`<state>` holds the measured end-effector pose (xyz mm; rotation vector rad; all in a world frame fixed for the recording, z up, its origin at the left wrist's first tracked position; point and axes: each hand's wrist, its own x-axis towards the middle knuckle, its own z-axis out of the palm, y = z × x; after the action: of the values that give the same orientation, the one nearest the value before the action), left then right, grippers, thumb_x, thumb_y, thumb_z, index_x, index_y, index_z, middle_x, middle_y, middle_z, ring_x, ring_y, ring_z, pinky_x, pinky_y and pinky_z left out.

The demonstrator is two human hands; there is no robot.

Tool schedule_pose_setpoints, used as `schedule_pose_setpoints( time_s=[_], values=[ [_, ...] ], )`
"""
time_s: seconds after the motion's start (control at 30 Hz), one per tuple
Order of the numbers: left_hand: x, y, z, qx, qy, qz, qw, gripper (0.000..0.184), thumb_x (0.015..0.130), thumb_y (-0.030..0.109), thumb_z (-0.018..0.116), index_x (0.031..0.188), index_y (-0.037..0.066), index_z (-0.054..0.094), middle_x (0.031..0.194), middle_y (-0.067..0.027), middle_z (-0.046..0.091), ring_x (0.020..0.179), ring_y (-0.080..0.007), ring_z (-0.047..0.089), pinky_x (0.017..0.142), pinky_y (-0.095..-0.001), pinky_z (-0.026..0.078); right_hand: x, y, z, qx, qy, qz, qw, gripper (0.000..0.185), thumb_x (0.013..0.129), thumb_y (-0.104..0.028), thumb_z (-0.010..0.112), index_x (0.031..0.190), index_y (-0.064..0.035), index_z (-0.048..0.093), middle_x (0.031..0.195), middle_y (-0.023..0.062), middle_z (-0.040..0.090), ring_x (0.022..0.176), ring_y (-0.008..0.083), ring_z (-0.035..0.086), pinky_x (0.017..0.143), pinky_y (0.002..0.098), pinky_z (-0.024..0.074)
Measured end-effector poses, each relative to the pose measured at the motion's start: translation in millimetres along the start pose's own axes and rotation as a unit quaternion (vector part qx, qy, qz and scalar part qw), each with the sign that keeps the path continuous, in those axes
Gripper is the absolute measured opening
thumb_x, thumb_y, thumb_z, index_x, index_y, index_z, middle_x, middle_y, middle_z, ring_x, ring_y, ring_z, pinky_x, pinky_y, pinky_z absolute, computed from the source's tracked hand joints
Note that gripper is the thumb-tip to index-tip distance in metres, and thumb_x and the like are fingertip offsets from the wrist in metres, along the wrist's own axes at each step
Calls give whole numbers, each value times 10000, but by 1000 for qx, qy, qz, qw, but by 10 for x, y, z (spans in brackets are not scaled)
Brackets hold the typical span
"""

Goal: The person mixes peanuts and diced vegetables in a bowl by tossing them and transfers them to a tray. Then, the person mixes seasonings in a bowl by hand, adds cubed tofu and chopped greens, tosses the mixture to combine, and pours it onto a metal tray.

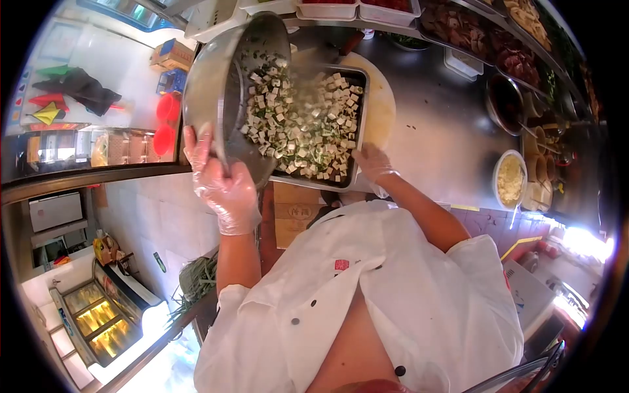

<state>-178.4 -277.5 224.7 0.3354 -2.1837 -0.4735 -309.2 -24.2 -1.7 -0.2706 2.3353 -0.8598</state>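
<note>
My left hand (226, 180), in a clear plastic glove, grips the rim of a large metal mixing bowl (204, 92). The bowl is tipped on its side over a rectangular metal tray (365, 98). White cubes that look like tofu (331, 141), mixed with chopped greens, spill from the bowl into the tray; some are blurred by motion. At the tray's right edge, my right hand (373, 162), also gloved, is closed on the rim, its fingertips partly hidden. Under the tray lies a round pale cutting board (383, 98).
A wooden-handled tool (352, 43) lies behind the tray. On the steel counter (439, 144) to the right stand a white bowl of pale chopped food (510, 180) and a bowl of dark liquid (504, 105). Food trays (458, 29) line the back. A glass-sided ledge borders the left.
</note>
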Motion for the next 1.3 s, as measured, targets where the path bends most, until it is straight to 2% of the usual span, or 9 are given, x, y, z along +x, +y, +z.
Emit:
schedule_pose_setpoints(
  time_s=[0.13, 0.23, 0.37, 0.5, 0.8, 1.0, 1.1, 1.23, 1.3],
  values=[
    [81, 106, -28, -61, 48, -88, 993, 81, 664, -133, 484, 669, -69, 435, 1304, -189, 633, 1384, -468, 434, 1124, -497, 360, -38, -149, 2, 39, 245, -211, 946, 630, 969, -451, 561, 1281, 95, 527, 1301, 284, 540, 1226, 407, 529, 1046, 460, 424],
    [20, 43, -34, -25, 33, 9, 999, 74, 666, -131, 481, 715, -86, 512, 1295, -184, 637, 1376, -498, 426, 1110, -506, 375, 150, -302, 144, -13, 250, -288, 924, 696, 987, -440, 531, 1423, 89, 413, 1419, 295, 438, 1328, 437, 415, 1121, 460, 350],
    [-50, 57, -66, -28, 40, -38, 998, 77, 666, -132, 472, 676, -62, 443, 1282, -195, 636, 1372, -510, 423, 1092, -532, 398, 264, -649, 316, -34, 237, -260, 935, 836, 996, -570, 419, 1470, 113, 332, 1500, 319, 361, 1414, 454, 318, 1190, 473, 248],
    [-47, 33, -143, 54, -24, 56, 997, 352, 682, -105, 520, 1010, -137, 641, 1347, -270, 576, 1248, -435, 566, 1030, -441, 468, 491, -647, 595, -29, 252, -223, 941, 890, 983, -618, 412, 1487, 108, 315, 1522, 310, 344, 1433, 447, 301, 1194, 486, 234],
    [-41, 57, -181, 14, 25, -38, 999, 398, 672, -107, 463, 1020, -137, 654, 1318, -242, 604, 1373, -487, 437, 1106, -467, 401, 538, -640, 645, -12, 241, -240, 940, 931, 971, -610, 476, 1508, 113, 238, 1541, 307, 315, 1442, 445, 287, 1192, 501, 229],
    [-49, 33, -173, -2, 25, 33, 999, 351, 653, -165, 454, 960, -86, 604, 1291, -188, 623, 1370, -521, 421, 1123, -524, 369, 588, -636, 671, 11, 268, -250, 930, 913, 974, -604, 475, 1495, 117, 273, 1527, 311, 332, 1430, 437, 314, 1187, 495, 245],
    [4, 61, -246, 41, 47, -46, 997, 262, 648, -177, 458, 866, -70, 555, 1262, -176, 640, 1363, -537, 418, 1103, -539, 398, 515, -705, 514, 25, 266, -243, 932, 833, 980, -582, 476, 1478, 74, 349, 1472, 296, 412, 1394, 430, 373, 1170, 492, 283],
    [-4, -20, -313, 59, -6, 37, 998, 575, 671, -180, 439, 1194, -51, 643, 1299, -202, 611, 1358, -489, 453, 1096, -486, 418, 412, -1122, -40, 62, 189, -415, 888, 557, 985, -451, 543, 1338, -20, 548, 1315, 240, 564, 1252, 408, 520, 1092, 481, 392],
    [29, -31, -386, -9, 41, -136, 990, 499, 699, -170, 503, 1161, -59, 653, 1374, -179, 572, 1291, -361, 538, 1052, -410, 445, 400, -1554, -358, 28, 119, -553, 824, 481, 965, -377, 585, 1267, -3, 585, 1280, 229, 583, 1213, 400, 542, 1064, 483, 419]
  ],
)
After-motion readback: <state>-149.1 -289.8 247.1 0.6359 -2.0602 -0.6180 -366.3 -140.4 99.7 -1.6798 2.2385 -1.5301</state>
